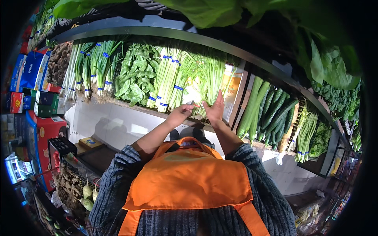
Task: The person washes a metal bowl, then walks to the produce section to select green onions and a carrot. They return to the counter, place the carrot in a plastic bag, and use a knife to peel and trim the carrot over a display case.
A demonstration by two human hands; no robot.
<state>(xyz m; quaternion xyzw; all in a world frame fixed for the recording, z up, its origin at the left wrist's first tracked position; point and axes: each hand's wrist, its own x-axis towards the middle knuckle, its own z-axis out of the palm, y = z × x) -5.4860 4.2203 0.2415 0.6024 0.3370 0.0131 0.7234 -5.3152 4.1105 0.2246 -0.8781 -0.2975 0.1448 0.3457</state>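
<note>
My left hand (179, 114) is at the front edge of the vegetable shelf, its thumb and fingers drawn together. A small greyish thing shows at its fingertips, too small to name, and whether the hand grips it is unclear. Close by, a thin red tie (197, 105) lies across the lower end of some stems. To the right, my right hand (215, 109) has its fingers stretched upward and the thumb apart. It is beside the bottom of a leafy bunch of thin green stalks (215, 78); whether it touches them cannot be seen. Strong sunlight washes out the greens (192, 91) between the hands.
Blue-banded celery-like bunches (166, 79), flat green beans (137, 73) and spring onions (102, 65) lie to the left. Cucumbers (276, 109) and long gourds (253, 106) lie right. A metal shelf rail (165, 32) crosses above. Stacked boxes (31, 70) stand far left.
</note>
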